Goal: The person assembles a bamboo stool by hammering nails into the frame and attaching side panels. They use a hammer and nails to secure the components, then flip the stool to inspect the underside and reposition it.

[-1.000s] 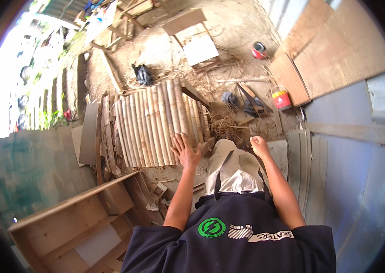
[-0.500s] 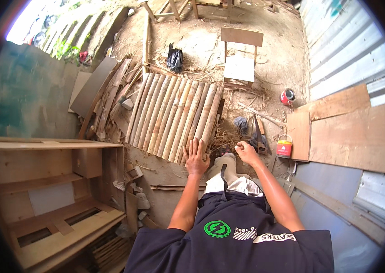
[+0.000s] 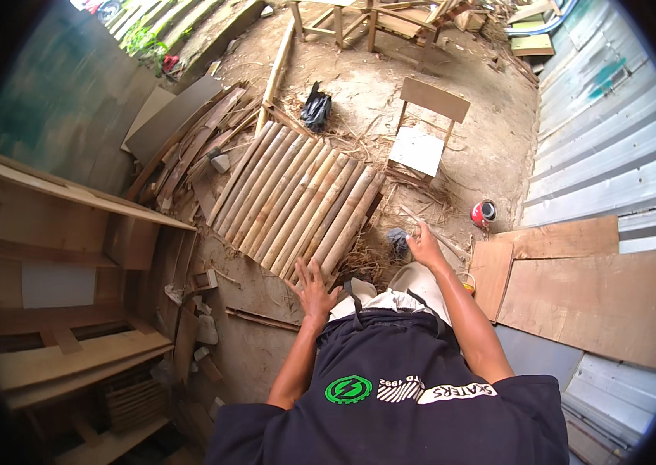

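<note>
A slatted panel of round wooden poles [image 3: 297, 203], laid side by side, sits low in front of me. My left hand [image 3: 314, 293] is at its near edge with fingers spread and nothing in them; the fingertips overlap the pole ends, and whether they press on the wood I cannot tell. Over to the right of the panel, my right hand [image 3: 423, 248] is raised with its fingers curled together. Anything inside those fingers is too small or hidden to name. Beside that hand lie a bluish-grey bundle [image 3: 397, 240] and a thin stick [image 3: 454, 247] on the ground.
A wooden chair [image 3: 434, 101] with a pale seat stands ahead. Nearby are a black plastic bag [image 3: 316, 108] and a red can [image 3: 478, 215]. Scrap boards [image 3: 188, 143] are piled left, behind a wooden shelf unit [image 3: 72, 191]. Plywood sheets [image 3: 592, 291] and a corrugated metal wall [image 3: 607, 116] line the right.
The whole view has turned and shifted. My right hand has moved forward, away from my knee, past the panel's near corner. My left hand has slid back slightly along the pole ends, fingers more spread.
</note>
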Action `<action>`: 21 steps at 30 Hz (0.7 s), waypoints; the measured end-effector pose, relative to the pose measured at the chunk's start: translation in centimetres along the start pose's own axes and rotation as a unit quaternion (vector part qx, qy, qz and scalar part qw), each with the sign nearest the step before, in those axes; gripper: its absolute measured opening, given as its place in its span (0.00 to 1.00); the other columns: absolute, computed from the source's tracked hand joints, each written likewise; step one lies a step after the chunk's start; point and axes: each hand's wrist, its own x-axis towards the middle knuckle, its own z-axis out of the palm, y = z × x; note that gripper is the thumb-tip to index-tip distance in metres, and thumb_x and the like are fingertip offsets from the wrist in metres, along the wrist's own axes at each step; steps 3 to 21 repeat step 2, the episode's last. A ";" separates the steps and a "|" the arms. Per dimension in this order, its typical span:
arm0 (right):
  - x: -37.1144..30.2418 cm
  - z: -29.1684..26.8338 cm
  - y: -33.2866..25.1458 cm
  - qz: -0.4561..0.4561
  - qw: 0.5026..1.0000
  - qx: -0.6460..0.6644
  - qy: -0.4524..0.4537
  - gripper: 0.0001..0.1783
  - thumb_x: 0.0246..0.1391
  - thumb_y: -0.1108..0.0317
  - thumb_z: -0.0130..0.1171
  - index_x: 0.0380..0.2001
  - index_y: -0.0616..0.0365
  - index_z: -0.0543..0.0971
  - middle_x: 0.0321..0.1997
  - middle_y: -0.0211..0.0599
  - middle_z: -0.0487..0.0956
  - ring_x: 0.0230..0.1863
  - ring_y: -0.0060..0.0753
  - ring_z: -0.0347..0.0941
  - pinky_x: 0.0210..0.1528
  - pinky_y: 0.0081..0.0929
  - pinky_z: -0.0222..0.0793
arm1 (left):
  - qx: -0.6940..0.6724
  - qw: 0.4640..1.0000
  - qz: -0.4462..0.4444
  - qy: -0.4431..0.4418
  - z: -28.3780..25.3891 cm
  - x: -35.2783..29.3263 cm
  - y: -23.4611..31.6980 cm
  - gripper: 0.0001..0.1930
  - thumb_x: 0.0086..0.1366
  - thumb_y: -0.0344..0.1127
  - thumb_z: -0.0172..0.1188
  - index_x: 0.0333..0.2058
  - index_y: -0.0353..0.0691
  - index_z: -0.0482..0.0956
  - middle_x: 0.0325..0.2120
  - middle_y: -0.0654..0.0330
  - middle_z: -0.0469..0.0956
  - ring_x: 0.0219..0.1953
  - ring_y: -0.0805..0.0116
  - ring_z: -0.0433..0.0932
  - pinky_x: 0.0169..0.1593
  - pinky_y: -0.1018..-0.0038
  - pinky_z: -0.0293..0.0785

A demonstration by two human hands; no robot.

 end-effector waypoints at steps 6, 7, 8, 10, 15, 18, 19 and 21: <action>1.7 0.0 -1.2 -0.037 0.998 0.023 0.037 0.41 0.58 0.53 0.61 0.68 0.60 0.58 0.57 0.66 0.74 0.58 0.59 0.74 0.60 0.45 0.68 | -0.039 0.992 -0.120 -0.018 -0.2 -1.4 0.4 0.61 0.53 0.56 0.73 0.75 0.61 0.37 0.76 0.56 0.29 0.76 0.46 0.24 0.67 0.28 0.22; 1.7 0.0 -1.2 -0.037 0.998 0.023 0.037 0.41 0.58 0.53 0.61 0.68 0.60 0.58 0.57 0.66 0.74 0.58 0.59 0.74 0.60 0.45 0.68 | -0.039 0.992 -0.120 -0.018 -0.2 -1.4 0.4 0.61 0.53 0.56 0.73 0.75 0.61 0.37 0.76 0.56 0.29 0.76 0.46 0.24 0.67 0.28 0.22; 1.7 0.0 -1.2 -0.037 0.998 0.023 0.037 0.41 0.58 0.53 0.61 0.68 0.60 0.58 0.57 0.66 0.74 0.58 0.59 0.74 0.60 0.45 0.68 | -0.039 0.992 -0.120 -0.018 -0.2 -1.4 0.4 0.61 0.53 0.56 0.73 0.75 0.61 0.37 0.76 0.56 0.29 0.76 0.46 0.24 0.67 0.28 0.22; 1.7 0.0 -1.2 -0.037 0.998 0.023 0.037 0.41 0.58 0.53 0.61 0.68 0.60 0.58 0.57 0.66 0.74 0.58 0.59 0.74 0.60 0.45 0.68 | -0.039 0.992 -0.120 -0.018 -0.2 -1.4 0.4 0.61 0.53 0.56 0.73 0.75 0.61 0.37 0.76 0.56 0.29 0.76 0.46 0.24 0.67 0.28 0.22; 1.7 0.0 -1.2 -0.037 0.998 0.023 0.037 0.41 0.58 0.53 0.61 0.68 0.60 0.58 0.57 0.66 0.74 0.58 0.59 0.74 0.60 0.45 0.68 | -0.039 0.992 -0.120 -0.018 -0.2 -1.4 0.4 0.61 0.53 0.56 0.73 0.75 0.61 0.37 0.76 0.56 0.29 0.76 0.46 0.24 0.67 0.28 0.22; 1.7 0.0 -1.2 -0.037 0.998 0.023 0.037 0.41 0.58 0.53 0.61 0.68 0.60 0.58 0.57 0.66 0.74 0.58 0.59 0.74 0.60 0.45 0.68 | -0.039 0.992 -0.120 -0.018 -0.2 -1.4 0.4 0.61 0.53 0.56 0.73 0.75 0.61 0.37 0.76 0.56 0.29 0.76 0.46 0.24 0.67 0.28 0.22; 1.7 0.0 -1.2 -0.037 0.998 0.023 0.037 0.41 0.58 0.53 0.61 0.68 0.60 0.58 0.57 0.66 0.74 0.58 0.59 0.74 0.60 0.45 0.68 | -0.039 0.992 -0.120 -0.018 -0.2 -1.4 0.4 0.61 0.53 0.56 0.73 0.75 0.61 0.37 0.76 0.56 0.29 0.76 0.46 0.24 0.67 0.28 0.22; 1.7 0.0 -1.2 -0.037 0.998 0.023 0.037 0.41 0.58 0.53 0.61 0.68 0.60 0.58 0.57 0.66 0.74 0.58 0.59 0.74 0.60 0.45 0.68 | -0.039 0.992 -0.120 -0.018 -0.2 -1.4 0.4 0.61 0.53 0.56 0.73 0.75 0.61 0.37 0.76 0.56 0.29 0.76 0.46 0.24 0.67 0.28 0.22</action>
